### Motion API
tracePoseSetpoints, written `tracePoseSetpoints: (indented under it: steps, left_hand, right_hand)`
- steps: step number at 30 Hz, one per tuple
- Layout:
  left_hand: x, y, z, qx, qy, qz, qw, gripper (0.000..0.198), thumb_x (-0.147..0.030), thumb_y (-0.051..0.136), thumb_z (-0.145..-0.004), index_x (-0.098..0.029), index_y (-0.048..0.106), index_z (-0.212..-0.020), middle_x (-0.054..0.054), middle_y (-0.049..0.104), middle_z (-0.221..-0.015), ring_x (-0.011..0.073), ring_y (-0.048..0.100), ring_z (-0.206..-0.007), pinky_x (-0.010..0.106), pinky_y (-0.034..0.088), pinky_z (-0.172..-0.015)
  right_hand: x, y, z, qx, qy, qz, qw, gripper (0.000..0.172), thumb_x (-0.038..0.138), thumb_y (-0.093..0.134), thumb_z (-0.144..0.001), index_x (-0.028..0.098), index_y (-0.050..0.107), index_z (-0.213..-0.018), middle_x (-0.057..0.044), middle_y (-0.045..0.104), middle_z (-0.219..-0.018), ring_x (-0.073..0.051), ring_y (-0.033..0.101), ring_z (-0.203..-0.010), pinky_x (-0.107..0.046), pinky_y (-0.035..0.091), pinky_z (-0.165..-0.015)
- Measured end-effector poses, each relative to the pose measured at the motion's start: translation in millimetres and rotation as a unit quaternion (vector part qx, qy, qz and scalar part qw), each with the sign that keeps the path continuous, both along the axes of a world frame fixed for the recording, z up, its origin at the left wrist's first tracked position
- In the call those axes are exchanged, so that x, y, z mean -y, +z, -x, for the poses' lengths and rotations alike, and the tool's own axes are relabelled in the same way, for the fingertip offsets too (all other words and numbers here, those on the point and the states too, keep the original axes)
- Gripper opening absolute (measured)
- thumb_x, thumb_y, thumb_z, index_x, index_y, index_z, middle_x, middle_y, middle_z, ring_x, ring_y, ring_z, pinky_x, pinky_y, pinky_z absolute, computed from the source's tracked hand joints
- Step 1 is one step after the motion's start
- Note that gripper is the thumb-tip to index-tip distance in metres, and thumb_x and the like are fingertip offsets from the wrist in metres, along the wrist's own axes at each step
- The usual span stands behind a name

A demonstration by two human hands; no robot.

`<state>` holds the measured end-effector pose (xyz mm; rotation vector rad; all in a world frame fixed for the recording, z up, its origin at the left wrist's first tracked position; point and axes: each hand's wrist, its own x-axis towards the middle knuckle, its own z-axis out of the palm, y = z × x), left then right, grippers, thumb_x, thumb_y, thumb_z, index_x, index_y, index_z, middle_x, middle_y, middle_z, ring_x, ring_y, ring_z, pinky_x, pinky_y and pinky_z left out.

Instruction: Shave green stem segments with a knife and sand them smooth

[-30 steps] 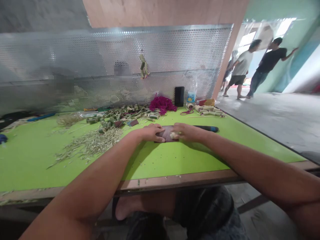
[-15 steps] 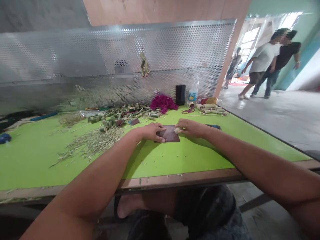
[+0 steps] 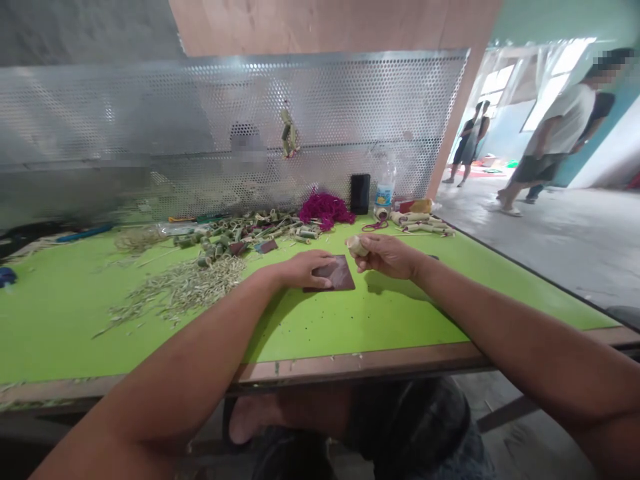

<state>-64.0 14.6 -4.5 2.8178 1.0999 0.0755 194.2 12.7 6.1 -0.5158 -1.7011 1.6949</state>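
Observation:
A brown sheet of sandpaper (image 3: 343,273) lies flat on the green tabletop in front of me. My left hand (image 3: 311,268) rests on its left part, fingers laid out and thumb apart, pressing it to the table. Just right of the sheet, my right hand (image 3: 387,255) is raised a little, its shadow on the table below. Between its thumb and fingers it grips a short pale piece of bamboo (image 3: 357,246), clear of the sandpaper. A dark object (image 3: 434,257) shows partly behind my right wrist.
Cut bamboo pieces (image 3: 215,248) and shavings (image 3: 195,287) lie to the left. Purple string (image 3: 325,208), a black phone (image 3: 360,193), a plastic bottle (image 3: 384,190) and strung bamboo pieces (image 3: 423,224) line the back, before a perforated metal panel (image 3: 340,100). People stand at the right.
My right hand has lifted the bamboo piece off the sandpaper and turned it up. My left hand stays on the sheet. The people at the right have shifted.

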Motion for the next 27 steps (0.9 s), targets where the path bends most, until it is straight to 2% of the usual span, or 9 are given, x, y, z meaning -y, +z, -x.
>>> tracePoseSetpoints:
  steps: [5,9,12,14,16,18,20,23,27]
  left_hand:
    - [-2.4,-6.0,-2.4,-0.009,0.001,0.034,0.999,0.074,-0.064,0.043,-0.087,-0.022,0.032,-0.147,0.01,0.026,-0.155,0.0253,0.025,-0.141,0.036,0.019,-0.114]
    - [-2.0,-6.0,-2.7,-0.017,0.009,0.037,0.999,0.075,-0.065,0.041,-0.087,-0.022,0.031,-0.147,0.009,0.025,-0.155,0.0249,0.023,-0.142,0.035,0.018,-0.114]
    - [-1.7,-5.9,-2.8,-0.015,0.008,0.038,0.999,0.076,-0.065,0.041,-0.086,-0.021,0.032,-0.147,0.01,0.025,-0.155,0.0259,0.024,-0.142,0.035,0.018,-0.114]
    - [-1.4,-5.5,-2.8,-0.013,0.006,0.041,0.999,0.076,-0.065,0.042,-0.086,-0.021,0.031,-0.147,0.01,0.025,-0.155,0.0258,0.024,-0.142,0.035,0.018,-0.114]
    - [-0.9,-4.8,-2.9,-0.013,0.006,0.045,0.999,0.075,-0.064,0.043,-0.086,-0.022,0.031,-0.148,0.009,0.024,-0.156,0.0255,0.023,-0.142,0.035,0.018,-0.115]
    - [-0.6,-4.3,-3.0,-0.016,0.008,0.049,0.999,0.076,-0.064,0.044,-0.086,-0.022,0.03,-0.148,0.009,0.022,-0.156,0.0261,0.022,-0.142,0.036,0.017,-0.115]
    - [-1.1,-4.3,-3.0,-0.02,0.015,0.054,0.998,0.081,-0.066,0.046,-0.084,-0.021,0.029,-0.149,0.009,0.021,-0.157,0.0273,0.02,-0.143,0.037,0.015,-0.115]
    - [-3.0,-4.8,-3.1,-0.025,0.026,0.059,0.998,0.088,-0.071,0.047,-0.08,-0.02,0.026,-0.15,0.011,0.019,-0.157,0.0284,0.019,-0.143,0.038,0.016,-0.116]
    - [-5.8,-5.0,-3.6,-0.029,0.021,0.068,0.997,0.092,-0.073,0.046,-0.079,-0.021,0.023,-0.151,0.011,0.018,-0.157,0.0289,0.019,-0.143,0.039,0.016,-0.115]
  right_hand:
    - [6.4,6.0,-0.6,-0.024,0.018,0.067,0.997,0.025,0.041,0.052,-0.091,0.017,0.057,-0.098,-0.001,0.059,-0.079,-0.008,0.053,-0.057,-0.025,0.055,-0.061]
    - [9.5,7.9,-0.8,-0.019,0.034,0.077,0.996,0.026,0.041,0.048,-0.093,0.017,0.056,-0.101,0.0,0.059,-0.076,-0.008,0.051,-0.053,-0.025,0.054,-0.056]
    - [8.4,6.1,-1.6,0.004,0.031,0.031,0.999,0.032,0.047,0.047,-0.092,0.018,0.057,-0.103,0.001,0.058,-0.076,-0.008,0.049,-0.052,-0.027,0.054,-0.057]
    - [4.2,2.4,-0.9,0.065,-0.013,-0.06,0.996,0.035,0.048,0.049,-0.09,0.018,0.059,-0.103,-0.001,0.059,-0.078,-0.01,0.052,-0.057,-0.03,0.054,-0.063]
    - [-3.6,-3.9,1.7,0.162,-0.081,-0.208,0.961,0.032,0.044,0.056,-0.085,0.017,0.064,-0.101,-0.004,0.063,-0.084,-0.014,0.057,-0.07,-0.033,0.052,-0.073]
    - [-13.9,-12.0,5.9,0.243,-0.124,-0.357,0.893,0.028,0.035,0.063,-0.081,0.016,0.068,-0.1,-0.007,0.066,-0.092,-0.018,0.059,-0.084,-0.035,0.048,-0.084]
    - [-24.0,-20.0,10.8,0.282,-0.135,-0.457,0.833,0.028,0.03,0.062,-0.08,0.014,0.069,-0.102,-0.009,0.066,-0.098,-0.021,0.058,-0.093,-0.037,0.045,-0.09]
    - [-31.2,-27.5,16.0,0.309,-0.136,-0.526,0.781,0.026,0.025,0.056,-0.083,0.014,0.07,-0.102,-0.011,0.066,-0.099,-0.022,0.057,-0.097,-0.039,0.043,-0.093]
    - [-23.4,-26.9,16.6,0.33,-0.071,-0.566,0.752,0.025,0.024,0.053,-0.086,0.018,0.069,-0.105,-0.01,0.066,-0.103,-0.022,0.057,-0.097,-0.039,0.044,-0.092]
